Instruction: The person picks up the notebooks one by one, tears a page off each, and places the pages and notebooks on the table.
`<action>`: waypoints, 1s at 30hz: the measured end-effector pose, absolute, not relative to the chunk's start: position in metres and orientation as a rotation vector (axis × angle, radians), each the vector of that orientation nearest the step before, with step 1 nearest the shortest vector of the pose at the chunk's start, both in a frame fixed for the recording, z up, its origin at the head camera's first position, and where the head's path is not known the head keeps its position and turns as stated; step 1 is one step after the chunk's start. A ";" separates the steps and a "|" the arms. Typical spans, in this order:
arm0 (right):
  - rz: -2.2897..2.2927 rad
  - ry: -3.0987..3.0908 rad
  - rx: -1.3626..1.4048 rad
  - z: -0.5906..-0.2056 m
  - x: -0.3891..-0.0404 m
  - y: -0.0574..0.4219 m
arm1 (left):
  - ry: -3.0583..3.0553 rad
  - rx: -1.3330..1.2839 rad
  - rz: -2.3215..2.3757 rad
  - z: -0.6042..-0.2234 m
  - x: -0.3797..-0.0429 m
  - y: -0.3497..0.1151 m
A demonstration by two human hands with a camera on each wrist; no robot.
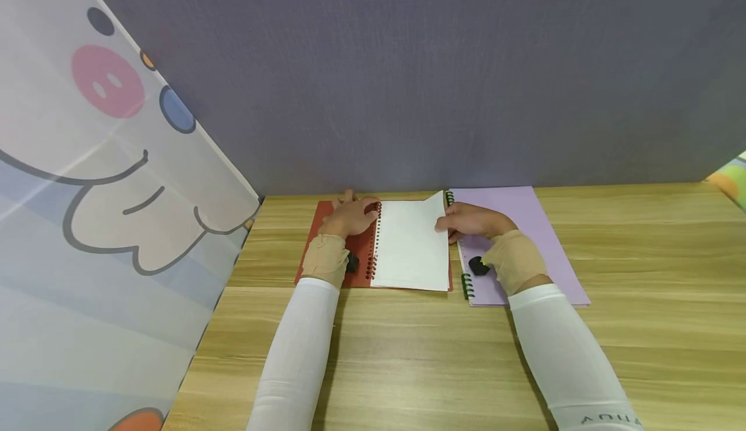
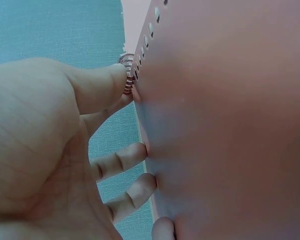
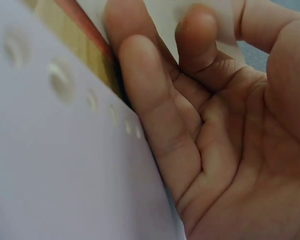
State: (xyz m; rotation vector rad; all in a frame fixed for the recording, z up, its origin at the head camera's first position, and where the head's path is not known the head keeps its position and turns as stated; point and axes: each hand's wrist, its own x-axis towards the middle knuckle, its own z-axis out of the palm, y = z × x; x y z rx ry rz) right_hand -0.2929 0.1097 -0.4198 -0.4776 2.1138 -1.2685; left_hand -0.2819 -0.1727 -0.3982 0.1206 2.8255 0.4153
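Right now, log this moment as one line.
left hand: holds red notebook at its coil binding | right hand: pinches white page by its edge | red notebook: open | purple notebook: beside red notebook

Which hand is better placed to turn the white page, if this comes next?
Probably the right hand: it pinches the white page at its free edge. The left hand touches the spiral binding of the red notebook.

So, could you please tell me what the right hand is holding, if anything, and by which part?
The right hand pinches the white paper by its right edge, above the middle.
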 end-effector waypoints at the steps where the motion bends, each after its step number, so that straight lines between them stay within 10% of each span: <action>1: -1.266 2.111 -0.480 -0.420 -0.293 0.110 | 2.825 0.122 0.413 -0.398 -0.282 -0.173; 30: -1.120 2.153 -0.535 -0.416 -0.296 0.106 | 2.846 0.291 0.435 -0.399 -0.277 -0.188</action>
